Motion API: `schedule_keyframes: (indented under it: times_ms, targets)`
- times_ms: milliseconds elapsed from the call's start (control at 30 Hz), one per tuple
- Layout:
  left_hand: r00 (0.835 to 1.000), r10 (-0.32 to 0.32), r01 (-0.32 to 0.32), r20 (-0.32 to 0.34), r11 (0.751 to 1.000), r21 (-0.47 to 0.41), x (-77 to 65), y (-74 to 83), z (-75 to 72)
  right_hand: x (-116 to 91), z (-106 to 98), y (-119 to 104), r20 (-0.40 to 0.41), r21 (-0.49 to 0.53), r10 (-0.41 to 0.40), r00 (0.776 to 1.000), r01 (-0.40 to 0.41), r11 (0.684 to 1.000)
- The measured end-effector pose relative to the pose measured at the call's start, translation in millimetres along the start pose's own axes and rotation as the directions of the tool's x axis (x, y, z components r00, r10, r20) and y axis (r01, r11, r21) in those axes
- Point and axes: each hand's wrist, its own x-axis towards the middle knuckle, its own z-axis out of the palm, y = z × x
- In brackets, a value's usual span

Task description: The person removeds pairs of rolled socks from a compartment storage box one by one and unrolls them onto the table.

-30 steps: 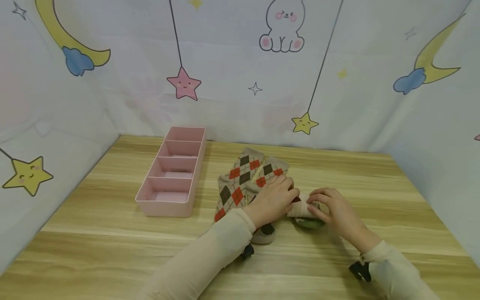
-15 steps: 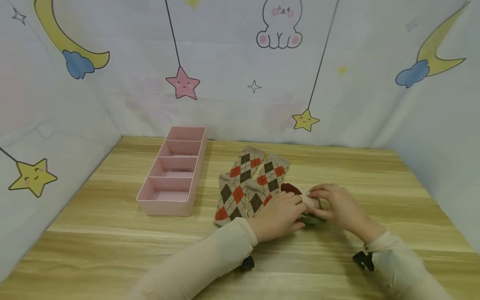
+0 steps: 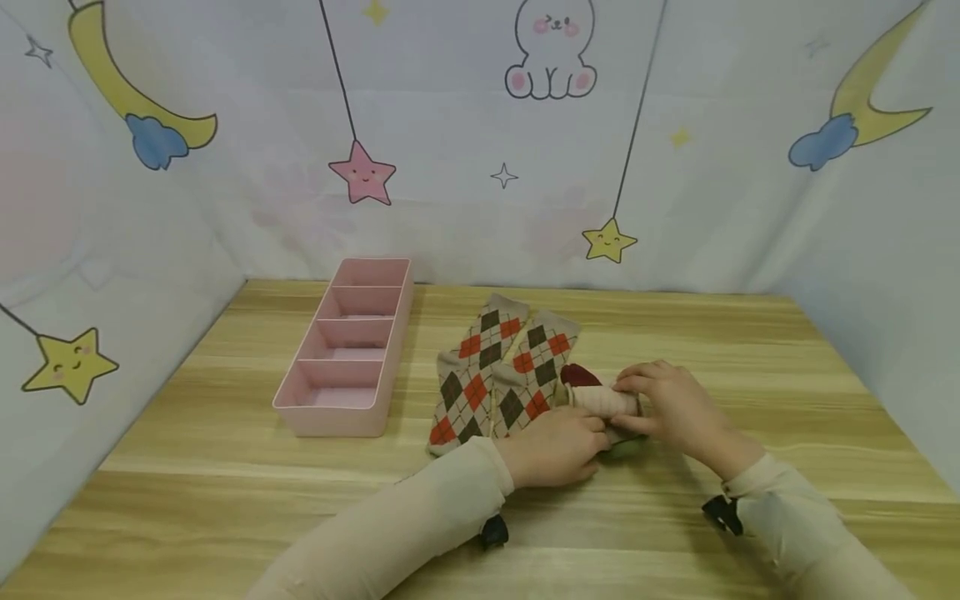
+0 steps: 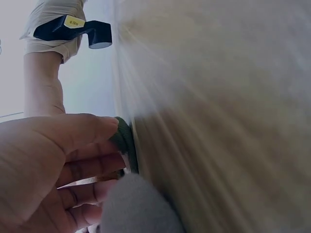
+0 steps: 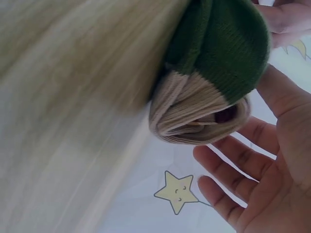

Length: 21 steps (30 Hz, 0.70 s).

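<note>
A rolled-up pair of socks (image 3: 604, 401), cream with dark red and green parts, lies on the table between the two hands. My left hand (image 3: 558, 446) grips its near left side; in the left wrist view the thumb (image 4: 95, 127) presses on the green edge. My right hand (image 3: 678, 417) holds the roll's right end between thumb and fingers. Seen from the right wrist, the green part (image 5: 233, 48) folds over the ribbed cream layers (image 5: 194, 111). Two argyle socks (image 3: 468, 383) (image 3: 536, 367) lie flat just left of the roll, the right one partly behind my left hand.
A pink box (image 3: 341, 421) with several compartments stands to the left on the wooden table (image 3: 217, 467). White printed cloth (image 3: 450, 108) closes off the back and both sides. A grey rounded shape (image 4: 138, 208) fills the bottom of the left wrist view.
My left hand has come down and toward me from over the argyle sock to the roll's near side, uncovering its dark red end. My right hand has stayed at the right end.
</note>
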Motion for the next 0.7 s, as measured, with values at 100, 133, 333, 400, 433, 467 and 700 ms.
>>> schedule_keyframes:
  times_ms: [100, 133, 333, 400, 433, 467, 700]
  targets:
    - [1.000, 0.022, -0.022, 0.001, 0.999, 0.048, -2.1, 0.6, 0.2, -0.3, 2.8, -0.7, -0.014, -0.057, -0.009, 1.000, 0.008, 0.998]
    - [1.000, 0.026, -0.027, 0.004, 0.998, 0.061, -3.1, 0.8, 0.0, -0.2, 3.8, -0.8, -0.022, -0.068, -0.014, 1.000, 0.012, 0.998]
    - [1.000, 0.023, -0.023, -0.001, 0.998, 0.059, -10.1, -0.4, -1.9, 2.1, 8.2, -2.2, -0.072, -0.066, -0.004, 0.997, -0.001, 0.998]
    - [1.000, 0.021, -0.020, -0.005, 0.999, 0.044, -13.3, -1.9, -2.2, 4.7, 8.2, -3.5, -0.076, -0.058, 0.004, 0.997, -0.008, 0.998]
    - [1.000, 0.018, -0.018, -0.006, 0.999, 0.036, -14.8, -2.7, -1.9, 6.1, 8.1, -3.8, -0.079, -0.055, 0.006, 0.997, -0.010, 0.998]
    - [1.000, 0.016, -0.016, -0.006, 0.999, 0.031, -16.3, -3.4, -1.8, 7.6, 8.1, -3.9, -0.083, -0.052, 0.007, 0.997, -0.011, 0.999]
    - [1.000, 0.023, -0.023, -0.019, 1.000, 0.009, -21.6, -4.9, -1.2, 12.0, 7.8, 2.6, -0.121, 0.000, -0.001, 0.993, 0.001, 1.000]
